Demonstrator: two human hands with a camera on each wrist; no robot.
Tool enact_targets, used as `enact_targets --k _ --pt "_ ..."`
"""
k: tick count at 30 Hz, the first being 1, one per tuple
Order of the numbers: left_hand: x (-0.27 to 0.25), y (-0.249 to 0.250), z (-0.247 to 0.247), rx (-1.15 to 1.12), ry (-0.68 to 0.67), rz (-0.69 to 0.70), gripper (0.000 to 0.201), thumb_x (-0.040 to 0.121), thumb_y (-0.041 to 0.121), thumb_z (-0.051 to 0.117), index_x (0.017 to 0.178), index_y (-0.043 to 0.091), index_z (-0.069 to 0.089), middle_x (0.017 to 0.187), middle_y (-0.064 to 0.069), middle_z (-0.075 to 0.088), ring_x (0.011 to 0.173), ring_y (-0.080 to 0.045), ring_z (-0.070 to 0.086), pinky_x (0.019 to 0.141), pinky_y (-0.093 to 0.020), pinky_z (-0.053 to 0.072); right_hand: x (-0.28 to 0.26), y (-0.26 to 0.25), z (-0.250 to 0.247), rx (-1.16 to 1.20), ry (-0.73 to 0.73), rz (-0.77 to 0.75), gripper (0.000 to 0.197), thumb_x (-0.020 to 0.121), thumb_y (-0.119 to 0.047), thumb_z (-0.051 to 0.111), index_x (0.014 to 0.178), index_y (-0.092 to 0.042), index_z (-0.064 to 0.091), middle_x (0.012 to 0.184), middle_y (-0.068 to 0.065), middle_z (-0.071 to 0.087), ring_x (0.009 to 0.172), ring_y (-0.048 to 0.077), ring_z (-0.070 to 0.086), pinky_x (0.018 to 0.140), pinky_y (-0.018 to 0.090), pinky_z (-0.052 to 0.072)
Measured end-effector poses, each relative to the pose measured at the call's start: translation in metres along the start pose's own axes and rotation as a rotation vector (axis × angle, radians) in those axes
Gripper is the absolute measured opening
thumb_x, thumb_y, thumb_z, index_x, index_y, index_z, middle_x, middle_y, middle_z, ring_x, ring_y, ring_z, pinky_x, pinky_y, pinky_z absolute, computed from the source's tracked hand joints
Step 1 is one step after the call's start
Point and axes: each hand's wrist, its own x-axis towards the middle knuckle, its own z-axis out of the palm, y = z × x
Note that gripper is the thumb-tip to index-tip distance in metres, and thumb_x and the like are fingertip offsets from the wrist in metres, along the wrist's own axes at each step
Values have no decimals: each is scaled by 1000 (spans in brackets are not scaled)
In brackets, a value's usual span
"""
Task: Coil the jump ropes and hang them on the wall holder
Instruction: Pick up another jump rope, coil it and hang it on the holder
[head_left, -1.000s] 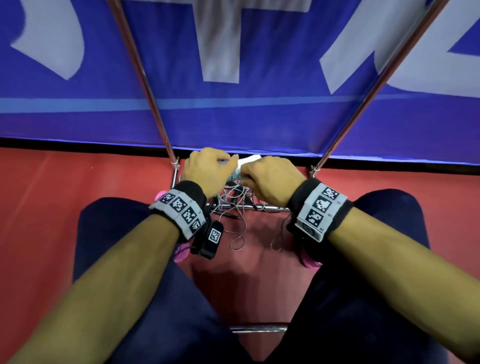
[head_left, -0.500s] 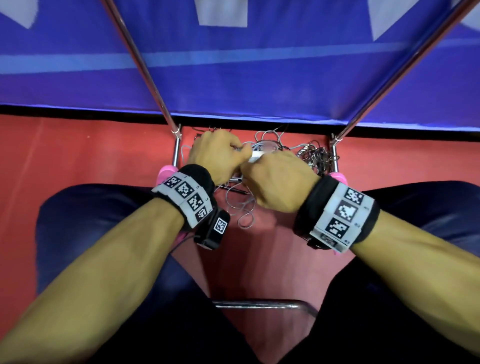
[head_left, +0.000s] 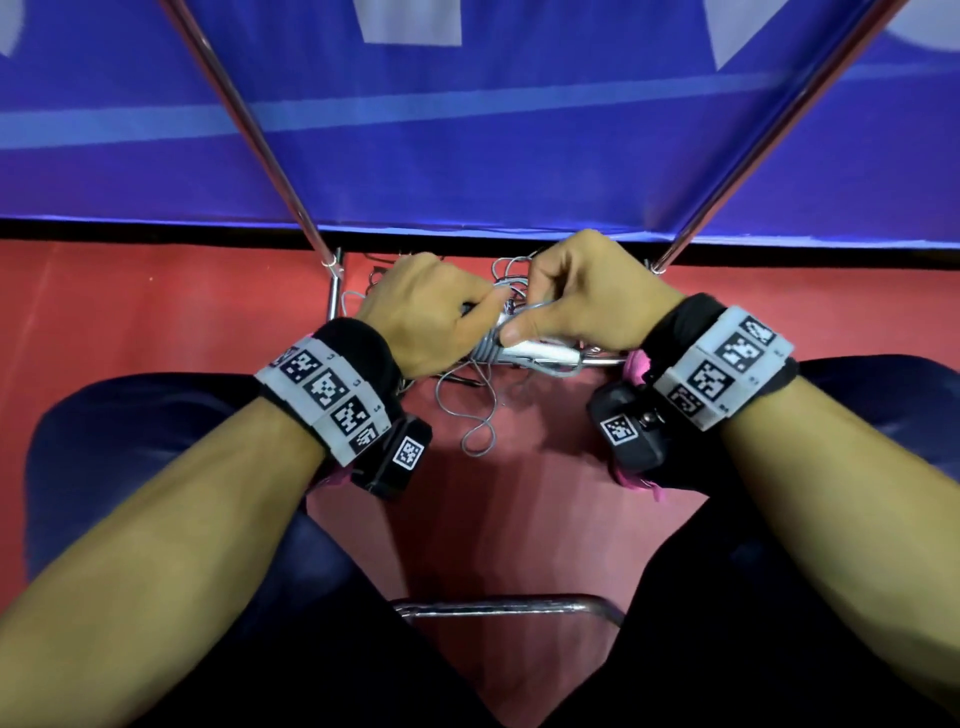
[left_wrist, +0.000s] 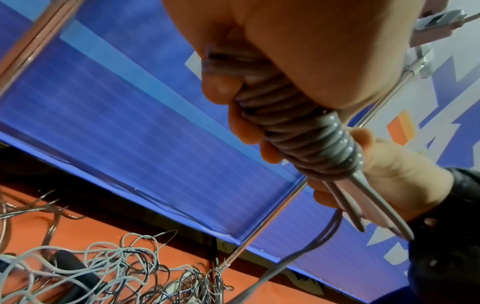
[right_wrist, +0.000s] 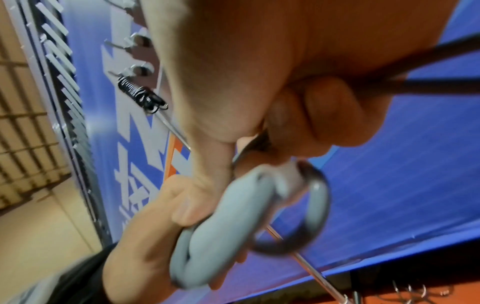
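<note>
My left hand (head_left: 431, 317) grips a grey jump rope (head_left: 485, 348), wound in tight turns round its white handles (head_left: 545, 356). The left wrist view shows the wound coil (left_wrist: 298, 131) inside the fist, with the handle ends sticking out toward my right hand (left_wrist: 389, 174). My right hand (head_left: 587, 291) pinches a strand of the same rope; in the right wrist view a loose loop (right_wrist: 314, 205) curves under its fingers. Slack rope (head_left: 478, 415) hangs below both hands. A wall holder (right_wrist: 140, 41) with hooks carries one black coiled rope (right_wrist: 140, 96).
A tangle of more ropes (left_wrist: 116, 273) lies on the red floor (head_left: 156, 312) beyond my hands. Two chrome poles (head_left: 249, 130) (head_left: 769, 130) slant up in front of a blue banner (head_left: 467, 156). A chrome bar (head_left: 498, 605) runs between my knees.
My right hand has lifted away from the left and drawn a rope strand up over the bundle. The left hand keeps its grip. My view has tipped further down.
</note>
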Motion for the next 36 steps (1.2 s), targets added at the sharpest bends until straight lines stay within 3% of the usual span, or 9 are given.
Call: enact_targets --k 4,9,12,19,24,26,30,33,36 --pt "-7 8 0 -171 1 26 55 98 38 47 51 18 27 51 -7 21 51 -22 22 53 -36 17 3 9 -4 316 -116 26 30 67 -21 86 67 -2 64 54 -5 64 51 3 52 51 17 41" --pt "-9 9 -2 -481 54 -21 60 89 57 60 69 1 71 62 -26 50 57 -34 41 53 -45 37 5 15 3 614 -171 39 15 84 -12 70 77 -4 60 55 -9 64 48 -1 53 49 13 41" --pt "-9 14 -3 -646 88 -3 38 79 47 72 73 9 77 60 -13 63 53 -19 49 51 -34 38 8 16 7 762 -165 51 21 74 -29 83 74 -15 67 60 -5 63 50 5 53 48 19 39" --pt "6 7 -3 -739 314 -235 23 92 30 72 74 18 78 50 3 65 47 -2 49 49 -20 37 15 2 28 432 279 52 28 92 3 53 67 -8 54 45 -9 48 40 9 33 42 21 27" --pt "14 -14 4 -624 513 -420 33 84 46 73 68 17 77 54 -2 63 52 -8 51 55 -28 42 10 -8 41 7 276 -42 17 94 -12 56 78 -14 61 60 -11 62 54 4 51 57 16 39" --pt "15 -19 7 -632 490 -431 30 82 47 72 82 18 80 65 7 71 61 -1 61 65 -25 48 6 -10 45 -55 255 -49 11 91 -19 63 84 -10 61 71 3 64 63 18 55 62 27 43" --pt "9 -18 12 -499 331 -359 47 89 53 60 121 23 74 107 10 77 102 1 69 95 -28 54 1 -11 42 -159 308 -51 27 89 -30 72 75 -11 59 59 -3 56 55 14 47 55 12 34" --pt "4 -15 11 -389 272 -248 40 99 46 49 89 16 73 65 8 58 66 -10 54 69 -34 50 -1 -9 39 -153 320 -34 26 89 -28 73 75 -9 62 59 -2 59 55 17 51 53 14 34" --pt "4 -8 7 -318 295 -196 43 101 39 46 67 13 42 63 -9 34 62 -29 36 57 -48 39 -2 -10 41 -142 336 -37 27 88 -28 74 75 -7 63 59 2 61 61 20 53 54 12 34"
